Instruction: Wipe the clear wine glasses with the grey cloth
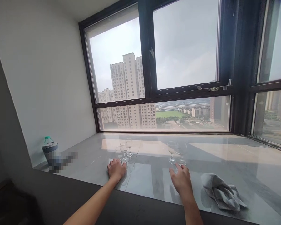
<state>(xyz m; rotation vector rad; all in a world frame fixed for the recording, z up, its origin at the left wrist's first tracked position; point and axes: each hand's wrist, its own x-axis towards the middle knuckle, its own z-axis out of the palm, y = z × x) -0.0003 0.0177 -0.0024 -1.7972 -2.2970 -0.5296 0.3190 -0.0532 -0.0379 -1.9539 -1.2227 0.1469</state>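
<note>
My left hand (pixel 117 170) rests palm down on the glossy grey sill (pixel 142 178), fingers bent and a little apart. Just beyond it stand three small clear stemmed glasses, the nearest glass (pixel 118 150) partly hidden by my fingers, with a middle glass (pixel 124 148) and a far glass (pixel 129 145) behind. Whether my fingers touch the nearest one I cannot tell. My right hand (pixel 181 179) hovers or rests near the front edge, its thumb and fingers apart. Right beyond its fingertips are two more stemmed glasses, a left one (pixel 171 150) and a right one (pixel 182 153), both upright.
A crumpled grey cloth (pixel 221 192) lies to the right of my right hand. At the far left stand a dark-lidded cup (pixel 50 151) and a green-capped bottle (pixel 47 140), beside a blurred patch. A dark-framed window (pixel 150 84) rises behind the sill.
</note>
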